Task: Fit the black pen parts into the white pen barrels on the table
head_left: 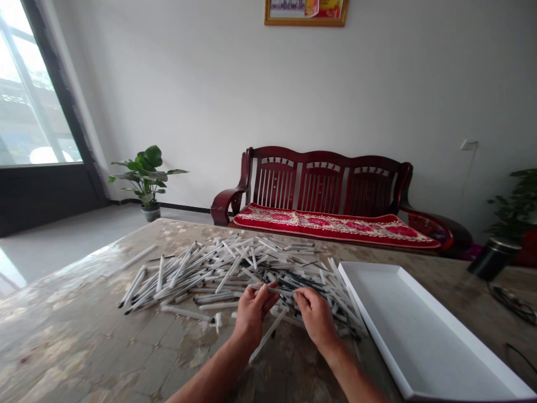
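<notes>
A loose pile of pen parts (184, 280), white barrels and caps with dark thin pieces among them, lies across the table. Over the near side of this heap, my left hand (251, 316) pinches one end of a slim greyish-white pen (280, 291). My right hand (315, 318) has its thumb and fingers closed on the other end, so the pen spans the two hands roughly level. Its tips are hidden by my fingers. A white barrel (268, 336) lies slantwise on the table between my wrists.
To the right stands a shallow white tray (380, 330) on the patterned tabletop (96, 341). Beyond it are a black cylinder (494, 258) and a dark cable (509, 302). A red wooden bench (321, 179) is behind the table, and a potted plant (146, 179) is at left.
</notes>
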`<state>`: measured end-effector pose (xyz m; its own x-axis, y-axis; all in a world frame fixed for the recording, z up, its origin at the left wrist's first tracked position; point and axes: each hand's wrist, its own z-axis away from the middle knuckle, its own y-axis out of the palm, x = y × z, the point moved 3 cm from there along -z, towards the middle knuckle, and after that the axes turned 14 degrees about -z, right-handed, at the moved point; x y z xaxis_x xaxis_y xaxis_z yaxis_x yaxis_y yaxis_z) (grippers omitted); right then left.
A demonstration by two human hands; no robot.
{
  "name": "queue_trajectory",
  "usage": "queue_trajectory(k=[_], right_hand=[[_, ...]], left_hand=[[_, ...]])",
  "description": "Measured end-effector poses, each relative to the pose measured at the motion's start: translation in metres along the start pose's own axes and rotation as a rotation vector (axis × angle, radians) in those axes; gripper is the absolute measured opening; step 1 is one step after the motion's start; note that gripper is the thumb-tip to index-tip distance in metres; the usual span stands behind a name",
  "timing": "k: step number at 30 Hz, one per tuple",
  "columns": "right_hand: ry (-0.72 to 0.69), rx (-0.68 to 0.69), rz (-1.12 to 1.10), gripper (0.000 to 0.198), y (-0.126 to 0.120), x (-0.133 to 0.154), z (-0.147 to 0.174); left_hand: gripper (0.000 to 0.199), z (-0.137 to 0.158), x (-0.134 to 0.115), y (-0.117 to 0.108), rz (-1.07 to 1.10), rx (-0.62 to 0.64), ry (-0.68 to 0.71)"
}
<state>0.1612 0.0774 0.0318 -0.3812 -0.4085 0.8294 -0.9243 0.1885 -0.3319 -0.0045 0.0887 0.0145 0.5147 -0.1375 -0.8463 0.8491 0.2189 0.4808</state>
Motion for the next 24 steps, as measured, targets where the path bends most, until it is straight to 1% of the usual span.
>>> queue_trajectory(k=[2, 5, 9, 11, 14, 16, 18, 21, 24], right_hand=[[-0.027, -0.018, -0.042, 0.023, 0.000, 0.000, 0.000], [-0.009, -0.037, -0.037, 0.027, -0.001, 0.000, 0.000], [0.061, 0.029, 0.054, 0.038, 0.000, 0.000, 0.000], [0.070, 0.050, 0.058, 0.032, 0.000, -0.002, -0.001], [0.047, -0.002, 0.051, 0.020, -0.002, -0.006, -0.002], [0.025, -0.032, 0.086, 0.017, -0.003, -0.007, -0.002], [-0.005, -0.031, 0.141, 0.015, -0.004, -0.007, -0.001], [-0.035, -0.018, 0.219, 0.015, -0.004, -0.004, 0.001], [-0.060, -0.035, 0.237, 0.019, -0.003, 0.001, 0.002]], left_hand=[[0.016, -0.001, 0.000, -0.001, -0.003, -0.005, 0.001], [0.018, -0.002, 0.001, -0.002, -0.001, -0.006, 0.005], [0.018, -0.002, 0.002, -0.001, -0.010, -0.008, 0.009], [0.018, -0.003, 0.002, -0.002, -0.023, -0.025, 0.007], [0.017, -0.005, -0.001, -0.006, -0.030, -0.071, 0.012], [0.015, -0.007, -0.005, -0.009, -0.021, -0.106, 0.019], [0.015, -0.009, -0.008, -0.011, -0.012, -0.131, 0.022], [0.015, -0.008, -0.008, -0.010, -0.021, -0.128, 0.021], [0.016, -0.006, -0.002, -0.008, -0.051, -0.093, 0.017]])
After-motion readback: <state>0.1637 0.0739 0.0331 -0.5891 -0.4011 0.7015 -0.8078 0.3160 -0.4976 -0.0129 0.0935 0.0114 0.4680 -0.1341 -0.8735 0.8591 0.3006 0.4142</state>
